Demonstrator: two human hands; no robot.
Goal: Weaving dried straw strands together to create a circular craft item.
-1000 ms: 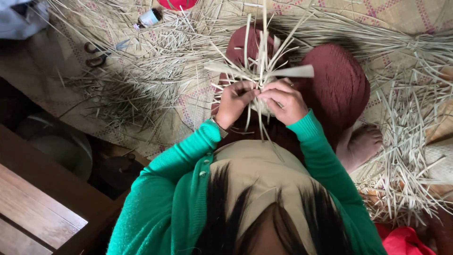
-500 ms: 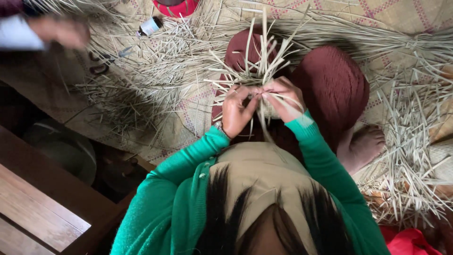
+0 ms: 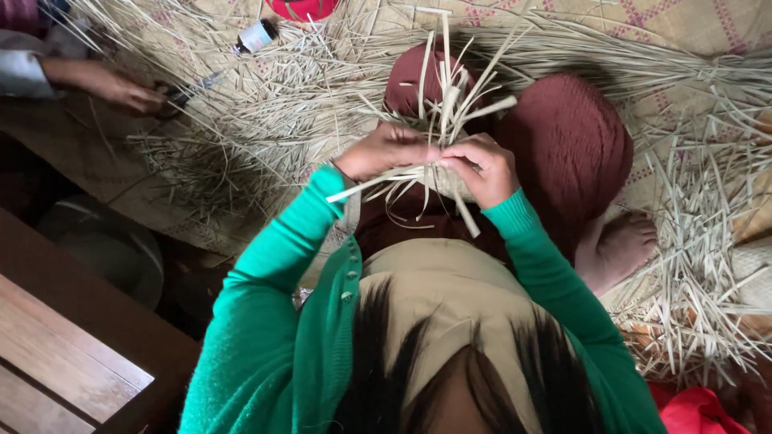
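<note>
We are pinching pale straw strips together over our lap.

Our left hand (image 3: 384, 150) and right hand (image 3: 481, 166) are meeting on the woven straw bundle (image 3: 438, 128), the fingers of both clamped on its strips, whose loose ends are fanning upward above our maroon-clad knees (image 3: 567, 145). Loose straw (image 3: 265, 96) is lying spread over the woven mat (image 3: 683, 32) around us. At the upper left another person's hand (image 3: 133, 95) is touching dark scissors (image 3: 178, 92), near a small bottle (image 3: 256, 36).
</note>
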